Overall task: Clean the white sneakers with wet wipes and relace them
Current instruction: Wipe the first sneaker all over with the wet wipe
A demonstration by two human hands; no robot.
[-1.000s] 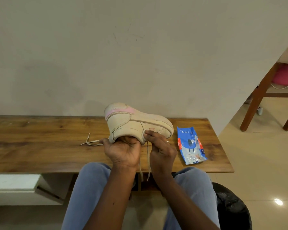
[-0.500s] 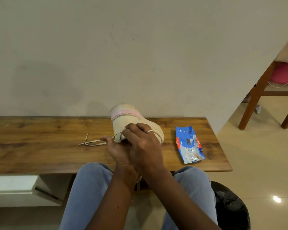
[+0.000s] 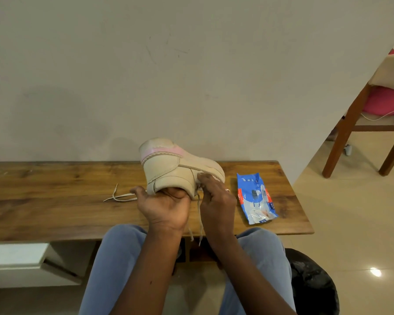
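Sneaker, off-white, pink collar: held on its side above wooden bench. Left hand grips it from below. Right hand pinches lace at sneaker; lace ends hang between the wrists. Second lace loose on bench, left of the hands. Blue wipes pack flat on bench, right of the hands.

The sneaker looks like smooth, matt leather, cream with a pink band. The lace hanging from it is flat woven cloth. The table is varnished wood with a soft sheen. Near its right edge the wipes packet is glossy plastic film. The floor tiles are polished and mirror a light.
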